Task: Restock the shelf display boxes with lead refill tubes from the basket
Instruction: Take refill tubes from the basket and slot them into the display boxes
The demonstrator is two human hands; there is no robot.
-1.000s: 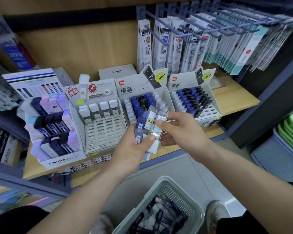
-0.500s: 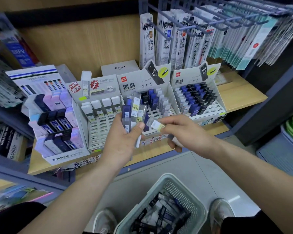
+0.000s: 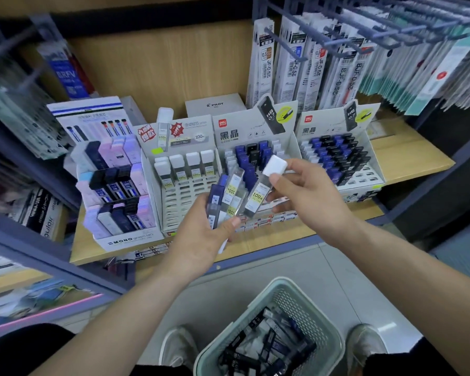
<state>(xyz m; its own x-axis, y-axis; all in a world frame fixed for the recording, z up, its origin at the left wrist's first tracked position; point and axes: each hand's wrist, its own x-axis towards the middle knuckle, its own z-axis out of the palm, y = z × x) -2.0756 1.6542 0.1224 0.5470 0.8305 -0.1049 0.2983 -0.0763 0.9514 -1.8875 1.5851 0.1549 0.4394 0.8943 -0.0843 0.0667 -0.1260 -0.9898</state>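
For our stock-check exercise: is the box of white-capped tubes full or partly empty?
Partly empty: the box holds white-capped tubes only in its back rows; the front slots are bare.

Pen refill packs (image 3: 320, 63) hanging on hooks (image 3: 285, 44), grey PILOT box (image 3: 215, 105), 2 shoes (image 3: 178, 346)

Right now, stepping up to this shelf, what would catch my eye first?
At centre, the right hand pinches a white-capped tube beside the fan of tubes gripped by the left hand, in front of the shelf's display boxes. Below, a pale green basket holds more tubes.
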